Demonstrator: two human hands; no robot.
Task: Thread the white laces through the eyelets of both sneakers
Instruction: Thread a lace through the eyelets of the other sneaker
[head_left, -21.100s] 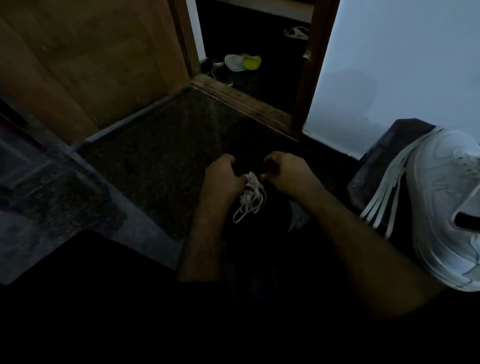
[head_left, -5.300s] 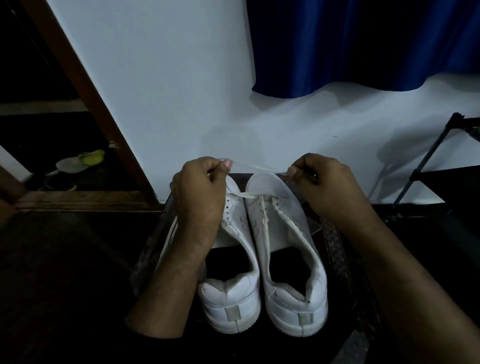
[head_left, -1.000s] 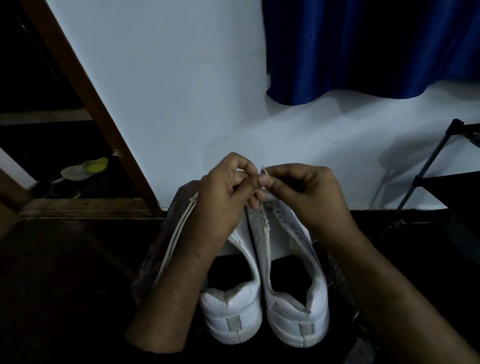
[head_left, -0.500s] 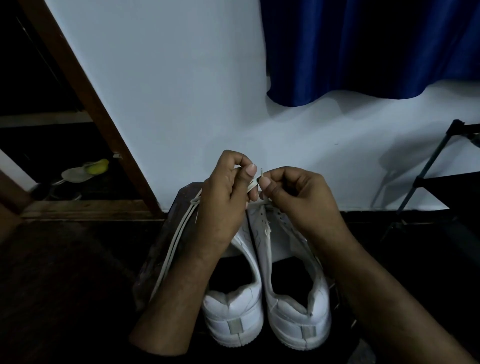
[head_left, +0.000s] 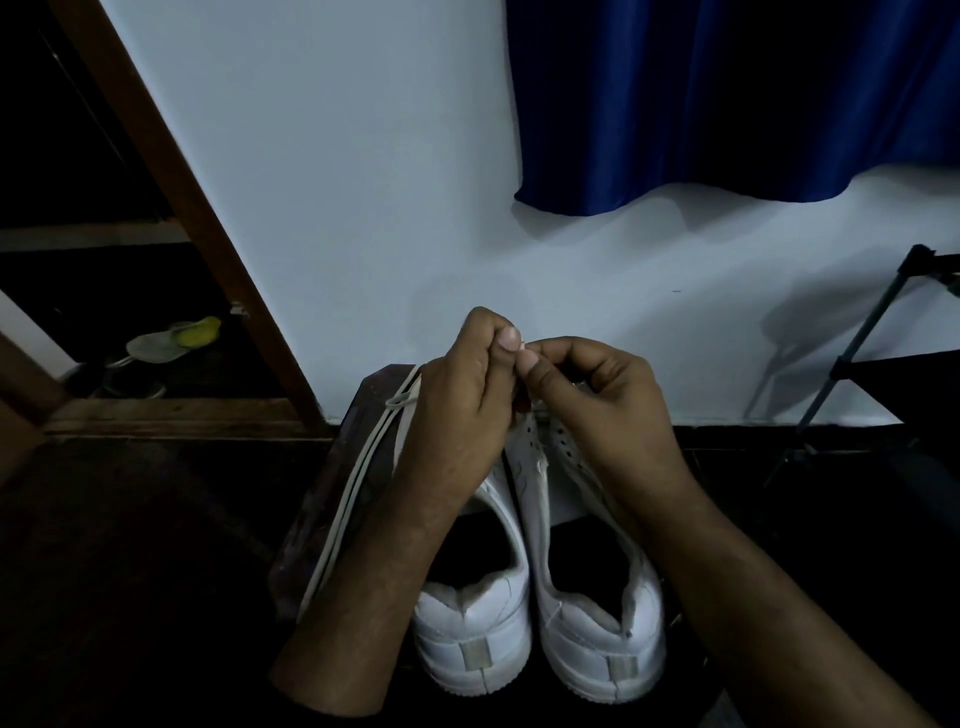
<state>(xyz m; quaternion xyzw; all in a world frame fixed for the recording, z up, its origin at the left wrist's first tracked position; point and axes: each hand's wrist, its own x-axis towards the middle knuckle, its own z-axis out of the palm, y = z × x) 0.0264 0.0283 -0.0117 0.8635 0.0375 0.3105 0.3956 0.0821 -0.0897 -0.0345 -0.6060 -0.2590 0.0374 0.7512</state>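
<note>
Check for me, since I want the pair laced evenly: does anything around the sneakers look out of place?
Only the spare laces: they lie loose on the dark mat left of the left sneaker, unthreaded. Both sneakers stand straight, heels level, and both hands pinch a lace tip.

No text, brand or number can be read anywhere. The heel tabs of the white sneakers (head_left: 540, 623) are seen blank.

A home: blue curtain (head_left: 727, 98), wooden doorframe (head_left: 171, 208).
</note>
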